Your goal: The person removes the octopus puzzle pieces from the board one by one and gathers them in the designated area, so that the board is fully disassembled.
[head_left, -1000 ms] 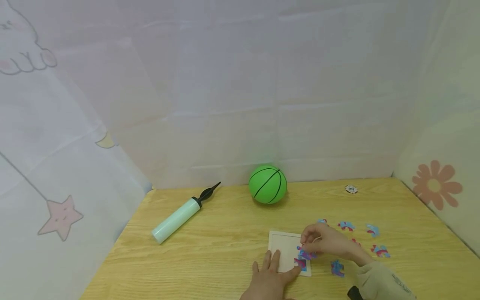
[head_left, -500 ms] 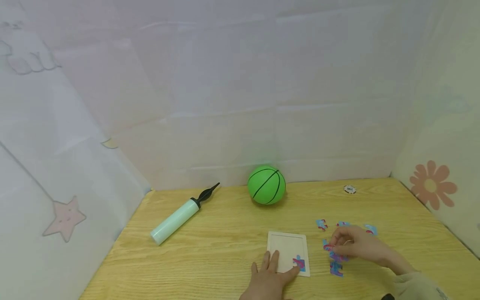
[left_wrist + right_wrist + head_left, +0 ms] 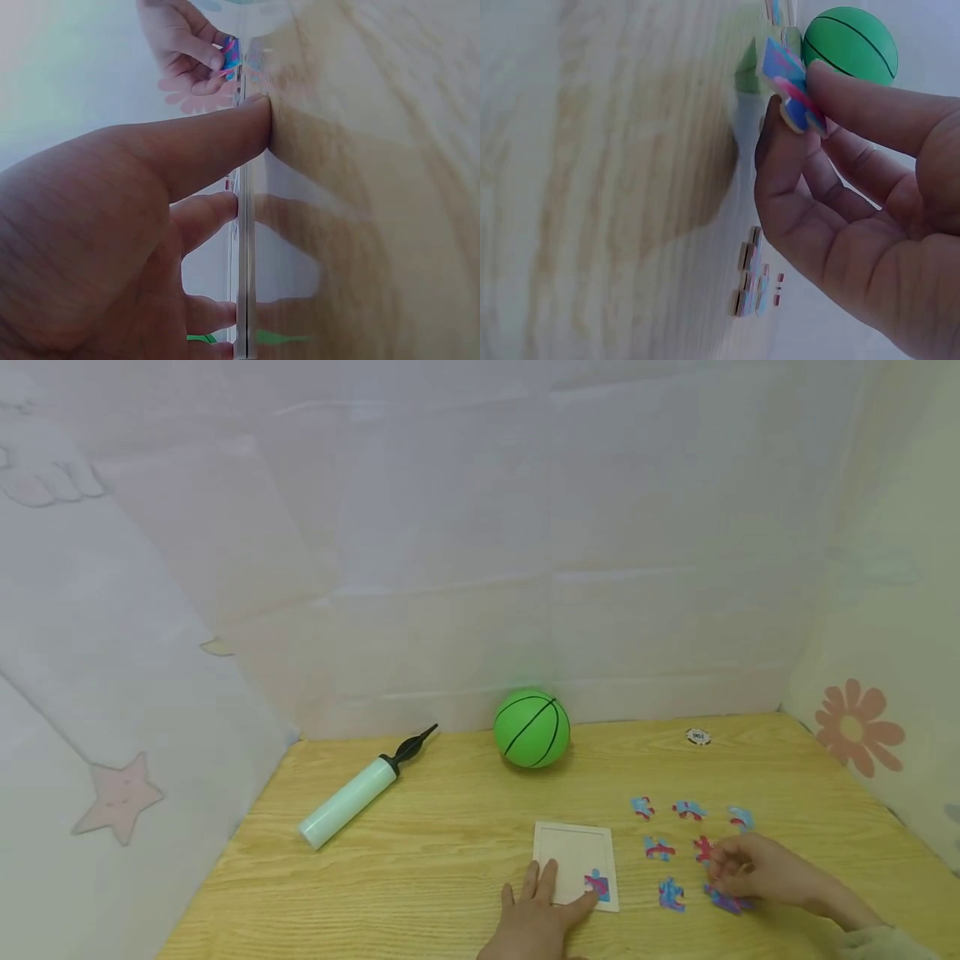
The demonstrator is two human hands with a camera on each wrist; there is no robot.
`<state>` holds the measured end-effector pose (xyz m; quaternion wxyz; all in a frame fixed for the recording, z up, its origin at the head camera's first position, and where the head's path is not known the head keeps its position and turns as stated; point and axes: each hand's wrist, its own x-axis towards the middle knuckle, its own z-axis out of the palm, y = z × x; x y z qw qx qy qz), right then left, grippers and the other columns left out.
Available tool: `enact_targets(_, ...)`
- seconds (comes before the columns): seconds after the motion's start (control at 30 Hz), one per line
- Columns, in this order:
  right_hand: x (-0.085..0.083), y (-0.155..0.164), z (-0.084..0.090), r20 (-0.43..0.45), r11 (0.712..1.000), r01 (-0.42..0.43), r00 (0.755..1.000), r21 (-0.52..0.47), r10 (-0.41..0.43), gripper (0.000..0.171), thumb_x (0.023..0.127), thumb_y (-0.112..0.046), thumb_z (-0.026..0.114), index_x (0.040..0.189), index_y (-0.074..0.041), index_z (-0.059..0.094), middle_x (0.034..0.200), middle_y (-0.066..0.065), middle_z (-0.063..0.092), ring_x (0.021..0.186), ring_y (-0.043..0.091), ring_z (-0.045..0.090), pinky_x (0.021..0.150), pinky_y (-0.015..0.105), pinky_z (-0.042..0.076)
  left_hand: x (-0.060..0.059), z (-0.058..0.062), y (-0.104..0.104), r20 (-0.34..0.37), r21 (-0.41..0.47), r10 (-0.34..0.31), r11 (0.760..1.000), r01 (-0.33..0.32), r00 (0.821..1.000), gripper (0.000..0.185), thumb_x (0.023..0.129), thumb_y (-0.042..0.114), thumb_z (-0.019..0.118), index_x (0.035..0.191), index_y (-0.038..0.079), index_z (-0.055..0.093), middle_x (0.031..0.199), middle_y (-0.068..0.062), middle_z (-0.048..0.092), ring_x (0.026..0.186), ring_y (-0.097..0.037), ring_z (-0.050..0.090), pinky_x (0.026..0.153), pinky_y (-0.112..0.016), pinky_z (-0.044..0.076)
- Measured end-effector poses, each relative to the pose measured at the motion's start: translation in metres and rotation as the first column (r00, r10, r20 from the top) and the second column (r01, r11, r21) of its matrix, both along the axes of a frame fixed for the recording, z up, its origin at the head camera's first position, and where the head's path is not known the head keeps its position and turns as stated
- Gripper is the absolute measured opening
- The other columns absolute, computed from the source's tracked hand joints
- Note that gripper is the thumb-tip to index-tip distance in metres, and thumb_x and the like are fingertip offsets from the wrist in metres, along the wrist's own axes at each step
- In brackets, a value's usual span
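Note:
A white puzzle tray [image 3: 570, 850] lies on the wooden table [image 3: 450, 852] with one blue-and-pink piece [image 3: 597, 884] in its near right corner. My left hand [image 3: 546, 897] rests flat on the tray's near left edge, fingers straight; the left wrist view shows those fingers [image 3: 217, 146] pressed against the tray edge. To the right, my right hand [image 3: 738, 870] is among the loose pieces [image 3: 658, 847]. Its thumb and forefinger pinch a blue-and-pink puzzle piece [image 3: 791, 90], also seen far off in the left wrist view [image 3: 231, 54].
A green ball [image 3: 532, 727] sits at the back by the cloth wall. A pale green hand pump [image 3: 356, 793] lies to the left. A small round disc [image 3: 698, 737] is at the back right. Several loose pieces [image 3: 688, 810] spread right of the tray.
My right hand has left the tray and moved right to the loose pieces, uncovering one piece set in the tray's corner. The left hand has stayed on the tray.

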<state>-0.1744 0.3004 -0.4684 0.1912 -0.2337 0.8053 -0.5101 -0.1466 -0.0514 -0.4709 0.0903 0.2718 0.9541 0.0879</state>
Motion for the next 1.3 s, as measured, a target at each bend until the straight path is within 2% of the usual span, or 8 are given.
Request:
enact_targets(0.2,0.003,-0.002,0.000,-0.070,0.999,0.002,0.998,0.047,0.002,0.002,0.088,-0.001,0.063,0.090,-0.002,0.063,0.081,-0.001,0.064,0.068,0.004,0.056,0.058,0.024,0.048,-0.001,0.000,-0.001,0.015,0.002,-0.001,1.000,0.001,1.000,0.069,0.075,0.051,0.074,0.138,0.051,0.045,0.148,-0.017,0.036,0.136,-0.042,0.031,0.092,-0.067,0.036)
enact_targets(0.47,0.004,-0.005,-0.002,-0.182,0.978,0.094,0.981,0.184,-0.060,0.006,0.085,-0.009,0.070,0.084,-0.006,0.066,0.074,-0.007,0.063,0.062,0.001,0.053,0.055,0.022,0.046,0.000,0.001,-0.001,0.023,0.012,-0.007,1.000,0.007,1.000,0.069,0.076,0.052,0.073,0.138,0.050,0.044,0.149,-0.017,0.035,0.136,-0.042,0.031,0.092,-0.068,0.036)
enact_targets(0.67,0.003,-0.004,-0.005,-0.209,0.977,0.100,0.976,0.188,-0.060,0.007,0.085,-0.011,0.072,0.083,-0.007,0.067,0.073,-0.009,0.062,0.063,0.000,0.053,0.056,0.022,0.046,0.001,0.001,-0.002,0.023,0.027,-0.010,1.000,0.009,1.000,0.069,0.076,0.052,0.073,0.138,0.049,0.045,0.148,-0.018,0.036,0.136,-0.042,0.031,0.091,-0.068,0.036)
enact_targets(0.87,0.002,-0.003,-0.004,-0.237,0.958,0.149,0.967,0.243,-0.090,0.006,0.085,-0.013,0.072,0.084,-0.009,0.067,0.077,-0.009,0.063,0.066,0.002,0.054,0.058,0.023,0.045,0.000,0.001,-0.001,0.041,0.036,-0.002,0.999,0.000,0.999,0.069,0.075,0.051,0.074,0.138,0.049,0.045,0.149,-0.018,0.035,0.137,-0.042,0.030,0.092,-0.069,0.034)
enact_targets(0.97,0.000,-0.008,0.000,-0.241,0.963,0.149,0.966,0.225,-0.093,0.006,0.088,-0.015,0.069,0.086,-0.010,0.068,0.080,-0.008,0.064,0.068,0.002,0.056,0.058,0.023,0.047,-0.001,0.001,0.000,0.048,0.032,0.002,0.999,-0.004,0.999,0.070,0.075,0.051,0.075,0.138,0.049,0.045,0.149,-0.018,0.035,0.137,-0.043,0.030,0.093,-0.069,0.034)
enact_targets(1.13,-0.006,-0.026,0.004,-0.302,0.985,0.100,0.952,0.139,-0.054,0.003,0.090,-0.013,0.066,0.089,-0.011,0.069,0.083,-0.007,0.065,0.069,0.002,0.057,0.059,0.024,0.049,-0.003,0.000,0.001,0.088,0.037,0.012,0.999,-0.015,0.996,0.071,0.075,0.052,0.074,0.138,0.049,0.044,0.150,-0.018,0.034,0.137,-0.043,0.028,0.094,-0.070,0.033)
enact_targets(1.3,-0.015,-0.056,0.007,-0.266,0.990,0.085,0.963,0.111,-0.052,0.003,0.089,-0.015,0.068,0.090,-0.013,0.069,0.084,-0.007,0.065,0.071,0.005,0.057,0.061,0.025,0.049,-0.002,0.002,0.000,0.090,0.069,0.013,0.997,-0.019,0.996,0.073,0.074,0.052,0.075,0.139,0.041,0.046,0.148,-0.020,0.035,0.137,-0.045,0.029,0.093,-0.071,0.032)
